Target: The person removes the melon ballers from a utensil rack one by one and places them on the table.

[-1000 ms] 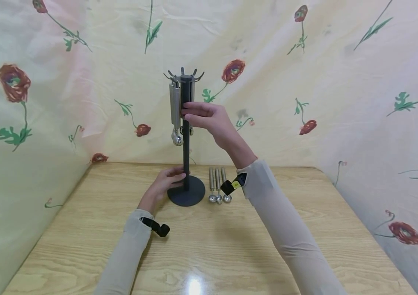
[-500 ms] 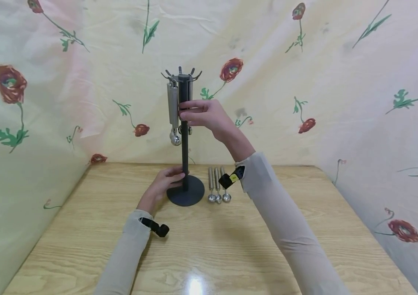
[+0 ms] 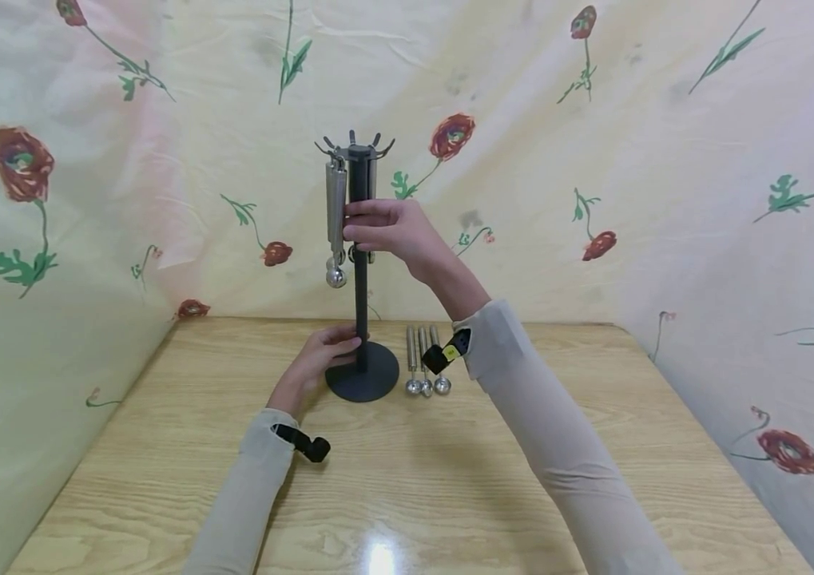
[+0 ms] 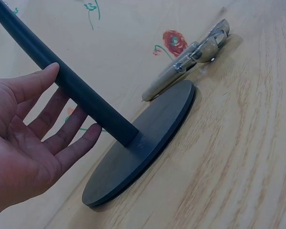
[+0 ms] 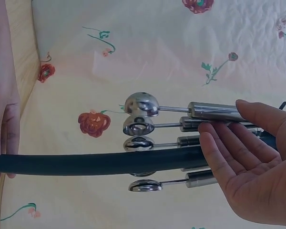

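A black stand [image 3: 361, 303] with a ring of hooks at its top stands upright on a round base. Low on its pole, my left hand [image 3: 319, 353] keeps the thumb on one side and the fingers on the other, as the left wrist view shows. Several round-bowled metal scoops [image 5: 142, 104] hang from the hooks. Higher up, my right hand [image 3: 403, 233] is at the handle of the front scoop [image 3: 337, 208]; in the right wrist view its thumb meets that handle [image 5: 214, 111] from one side and the fingers from the other. The pole partly covers the rear scoops.
Three more metal scoops [image 3: 426, 367] lie side by side on the wooden table [image 3: 522, 479], just right of the base. Behind the table and at both sides hangs a flower-patterned cloth [image 3: 522, 239].
My right hand has shifted slightly left across the pole to the front scoop. That scoop's bowl has swung a little to the left. The left hand stays on the pole.
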The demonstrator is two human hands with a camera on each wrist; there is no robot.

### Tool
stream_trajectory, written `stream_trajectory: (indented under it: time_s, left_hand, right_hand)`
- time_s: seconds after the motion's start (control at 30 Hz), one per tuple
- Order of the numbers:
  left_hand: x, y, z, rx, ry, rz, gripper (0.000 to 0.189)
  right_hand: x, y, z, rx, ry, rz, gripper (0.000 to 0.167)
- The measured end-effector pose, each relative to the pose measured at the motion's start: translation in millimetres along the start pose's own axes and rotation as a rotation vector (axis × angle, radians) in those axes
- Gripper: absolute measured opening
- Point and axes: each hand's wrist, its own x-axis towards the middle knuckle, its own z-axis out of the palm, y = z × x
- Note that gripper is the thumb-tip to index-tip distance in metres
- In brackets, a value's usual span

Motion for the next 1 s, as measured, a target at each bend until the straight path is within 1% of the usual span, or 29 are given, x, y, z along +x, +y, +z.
stream_trajectory:
  time_s: [0.3,0.7,1.0]
  left_hand:
    - [0.2,-0.8,-0.4,0.001,0.011,-0.006,0.039]
    - [1.4,-3.1,-0.8,-0.004,0.014,-0.017,0.041]
    - [2.0,-3.0,-1.2,-0.001,0.009,-0.01,0.042]
  right_hand:
    - [1.1,0.7,2.5,0.002,0.021,0.009,0.039]
    - [1.0,0.1,7.0,-0.021,0.071,0.032,0.038]
    - [1.3,1.0,7.3,-0.002,0.076,0.028,0.035]
